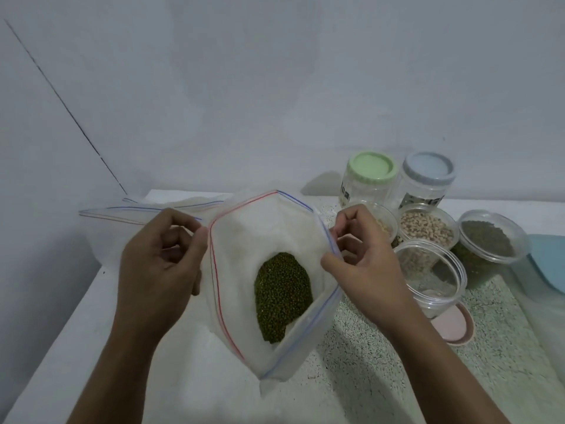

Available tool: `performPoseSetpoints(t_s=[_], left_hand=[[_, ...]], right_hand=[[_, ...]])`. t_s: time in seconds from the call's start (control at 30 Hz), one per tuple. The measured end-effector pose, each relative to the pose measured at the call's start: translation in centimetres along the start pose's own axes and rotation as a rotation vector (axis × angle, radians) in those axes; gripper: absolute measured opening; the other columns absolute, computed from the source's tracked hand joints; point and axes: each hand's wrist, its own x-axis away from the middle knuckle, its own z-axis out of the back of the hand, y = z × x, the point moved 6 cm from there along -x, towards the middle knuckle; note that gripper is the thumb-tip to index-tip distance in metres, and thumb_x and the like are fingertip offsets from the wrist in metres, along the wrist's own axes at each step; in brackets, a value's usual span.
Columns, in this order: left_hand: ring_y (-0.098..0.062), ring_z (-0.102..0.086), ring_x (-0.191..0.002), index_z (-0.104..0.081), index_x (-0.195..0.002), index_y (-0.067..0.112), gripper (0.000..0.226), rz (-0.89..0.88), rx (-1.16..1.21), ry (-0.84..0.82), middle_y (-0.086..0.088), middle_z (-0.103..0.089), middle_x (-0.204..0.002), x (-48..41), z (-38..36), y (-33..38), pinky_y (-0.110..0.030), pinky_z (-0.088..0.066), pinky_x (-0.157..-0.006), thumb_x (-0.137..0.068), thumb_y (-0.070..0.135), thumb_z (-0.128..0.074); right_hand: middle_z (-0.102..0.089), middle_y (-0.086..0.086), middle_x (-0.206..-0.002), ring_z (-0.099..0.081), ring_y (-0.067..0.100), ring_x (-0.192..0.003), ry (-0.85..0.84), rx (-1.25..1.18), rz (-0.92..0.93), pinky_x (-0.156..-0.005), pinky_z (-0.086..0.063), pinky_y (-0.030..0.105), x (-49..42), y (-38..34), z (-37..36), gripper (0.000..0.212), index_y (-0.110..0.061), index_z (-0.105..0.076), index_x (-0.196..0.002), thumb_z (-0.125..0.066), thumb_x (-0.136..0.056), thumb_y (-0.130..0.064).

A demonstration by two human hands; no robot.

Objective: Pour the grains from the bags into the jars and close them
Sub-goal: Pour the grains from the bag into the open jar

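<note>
A clear zip bag with red and blue seal strips is held open above the counter, and green grains lie at its bottom. My left hand pinches the bag's left rim. My right hand pinches the right rim, so the mouth is spread wide. Just right of the bag stands an open clear jar with little in it. Behind it are open jars of pale beans, of green grains and a partly hidden one.
Two closed jars, green-lidded and blue-lidded, stand against the wall. A pink lid lies by the near jar and a blue lid at the right edge. Flat zip bags lie at the back left on the speckled counter.
</note>
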Motion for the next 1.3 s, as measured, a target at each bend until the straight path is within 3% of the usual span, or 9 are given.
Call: performPoseSetpoints(t_s=[0.27,0.4,0.5,0.7,0.77,0.9,1.0,1.1,1.3], left_hand=[[-0.024,-0.049,-0.043,-0.064,-0.081,0.011,0.014,0.052,0.207,-0.253,-0.011,-0.054,-0.049,0.8,-0.9,0.9,-0.024,-0.044,-0.053,-0.090,0.017,-0.073],[-0.018,-0.054,-0.054,-0.069,-0.073,0.004,0.013,0.099,0.333,-0.362,-0.013,-0.057,-0.057,0.9,-1.7,1.6,-0.022,-0.047,-0.058,-0.080,0.014,-0.074],[-0.013,-0.056,-0.064,-0.071,-0.076,0.002,0.012,0.125,0.342,-0.502,-0.009,-0.060,-0.065,0.9,-2.8,1.7,-0.017,-0.047,-0.065,-0.082,0.012,-0.075],[-0.025,-0.070,-0.094,-0.070,-0.082,0.003,0.032,0.211,0.414,-0.672,-0.010,-0.070,-0.086,0.4,-4.4,0.7,-0.033,-0.058,-0.089,-0.092,0.033,-0.071],[-0.028,-0.071,-0.091,-0.063,-0.083,-0.001,0.035,0.312,0.434,-0.680,-0.010,-0.065,-0.084,0.3,-5.4,-0.2,-0.045,-0.059,-0.093,-0.098,0.031,-0.065],[-0.028,-0.073,-0.080,-0.057,-0.095,0.003,0.026,0.497,0.377,-0.582,-0.015,-0.064,-0.095,0.0,-7.4,-2.9,-0.048,-0.061,-0.088,-0.101,0.028,-0.059],[-0.021,-0.074,-0.088,-0.064,-0.110,0.015,0.013,0.372,0.239,-0.503,-0.012,-0.068,-0.112,-1.2,-8.2,-3.7,-0.033,-0.061,-0.079,-0.106,0.020,-0.053],[-0.003,-0.068,-0.101,-0.064,-0.122,0.026,0.026,0.218,0.109,-0.636,0.009,-0.069,-0.121,-2.6,-9.8,-2.7,-0.016,-0.055,-0.075,-0.109,0.017,-0.043],[-0.015,-0.068,-0.112,-0.069,-0.117,0.019,0.018,0.080,-0.049,-0.813,0.008,-0.073,-0.113,-5.3,-11.2,-2.1,-0.042,-0.053,-0.100,-0.103,0.019,-0.058]], right_hand=[[-0.047,-0.011,-0.116,-0.051,0.001,-0.108,-0.053,0.361,0.081,-0.073,-0.046,0.020,-0.2,-2.3,-1.0,0.045,-0.039,-0.065,-0.091,-0.062,-0.076,0.004],[-0.050,-0.009,-0.116,-0.051,0.001,-0.109,-0.113,0.493,0.010,-0.089,-0.039,0.027,-1.9,-3.0,-1.6,0.007,-0.036,-0.071,-0.088,-0.068,-0.094,-0.034],[-0.057,-0.004,-0.108,-0.056,0.009,-0.100,-0.135,0.595,0.008,-0.085,-0.039,0.029,-2.9,-3.7,-2.1,0.038,-0.030,-0.070,-0.090,-0.052,-0.095,-0.063],[-0.071,0.003,-0.080,-0.066,0.016,-0.075,-0.062,0.688,-0.046,-0.072,-0.052,0.037,-3.2,-4.2,-2.8,0.075,-0.010,-0.072,-0.078,-0.050,-0.085,-0.081],[-0.063,0.005,-0.065,-0.059,0.020,-0.058,-0.051,0.753,-0.060,-0.059,-0.047,0.034,-3.3,-3.9,-2.9,0.068,-0.006,-0.063,-0.067,-0.059,-0.088,-0.070],[-0.066,0.009,-0.074,-0.057,0.019,-0.064,0.036,0.694,0.043,-0.057,-0.042,0.032,-3.6,-3.5,-2.5,0.029,-0.003,-0.068,-0.072,-0.061,-0.092,-0.023],[-0.063,-0.003,-0.077,-0.056,0.011,-0.072,0.048,0.530,0.175,-0.061,-0.039,0.023,-3.2,-4.2,-2.1,0.023,-0.008,-0.072,-0.077,-0.063,-0.096,-0.017],[-0.061,-0.009,-0.074,-0.054,0.003,-0.070,0.032,0.348,0.244,-0.062,-0.035,0.014,-2.9,-5.3,-1.6,0.017,-0.012,-0.074,-0.080,-0.067,-0.096,-0.013],[-0.065,0.012,-0.082,-0.057,0.019,-0.074,-0.040,0.194,0.273,-0.066,-0.038,0.025,-3.4,-8.3,0.1,0.016,-0.009,-0.076,-0.080,-0.068,-0.094,-0.012]])
